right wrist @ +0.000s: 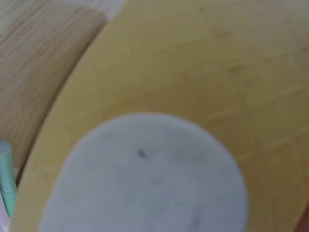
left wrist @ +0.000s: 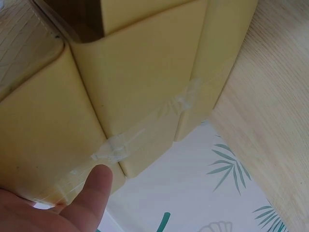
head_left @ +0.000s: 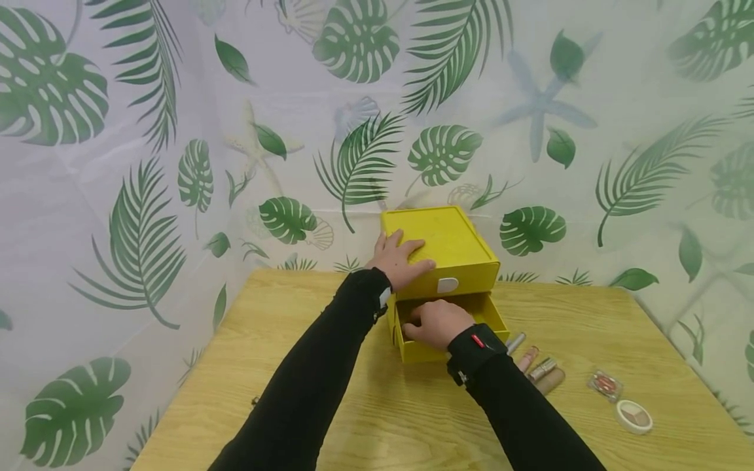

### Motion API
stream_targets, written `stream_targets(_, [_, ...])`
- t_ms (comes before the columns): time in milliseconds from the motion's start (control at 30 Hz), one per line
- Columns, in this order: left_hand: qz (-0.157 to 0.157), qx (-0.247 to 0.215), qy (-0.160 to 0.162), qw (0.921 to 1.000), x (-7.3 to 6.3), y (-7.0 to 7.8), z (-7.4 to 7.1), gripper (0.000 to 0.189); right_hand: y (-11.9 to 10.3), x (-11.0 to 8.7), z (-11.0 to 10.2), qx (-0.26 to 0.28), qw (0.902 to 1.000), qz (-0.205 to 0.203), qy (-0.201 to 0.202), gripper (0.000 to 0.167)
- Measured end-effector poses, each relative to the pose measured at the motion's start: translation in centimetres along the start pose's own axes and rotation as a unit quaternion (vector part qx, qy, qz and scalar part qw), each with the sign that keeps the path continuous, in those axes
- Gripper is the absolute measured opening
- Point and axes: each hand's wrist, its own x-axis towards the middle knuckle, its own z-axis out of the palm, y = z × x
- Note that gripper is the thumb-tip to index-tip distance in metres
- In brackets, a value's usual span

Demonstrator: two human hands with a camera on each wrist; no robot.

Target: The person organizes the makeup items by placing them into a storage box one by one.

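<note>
A yellow two-drawer box [head_left: 450, 235] stands at the back of the table, its lower drawer [head_left: 423, 354] pulled out. My left hand [head_left: 400, 260] rests on the left part of the box top with fingers spread. In the left wrist view, the thumb [left wrist: 94, 193] lies along the box's side, near clear tape [left wrist: 113, 147] across a seam. My right hand [head_left: 440, 323] reaches down into the lower drawer with bent fingers; I cannot tell whether they hold anything. A pale rounded tab [right wrist: 149, 179] on the upper drawer's quilted front fills much of the right wrist view.
Right of the drawer lie several cosmetic tubes [head_left: 542, 369], partly behind the right sleeve. Farther right are a square clear compact [head_left: 605, 384] and a round white compact [head_left: 634, 416]. A small dark item [head_left: 255, 400] lies beside the left sleeve. A leaf-printed sheet [head_left: 265, 98] hangs behind the table.
</note>
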Motion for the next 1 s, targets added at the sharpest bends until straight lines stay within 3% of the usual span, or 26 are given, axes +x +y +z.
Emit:
stream_targets(200, [0.002, 0.003, 0.006, 1.0000, 0.2, 0.0, -0.2, 0.066, 0.0, 0.0, 0.0, 0.019, 0.9998, 0.004, 0.001, 0.037])
stream_targets(633, [0.004, 0.002, 0.002, 1.0000, 0.0, 0.1, 0.2, 0.066, 0.2, -0.6, 0.7, -0.002, 0.9996, 0.000, 0.028, 0.030])
stream_targets(1000, [0.005, 0.002, 0.004, 1.0000, -0.1, 0.1, 0.3, 0.066, 0.7, -1.2, 1.9, 0.012, 0.9903, -0.019, 0.137, 0.025])
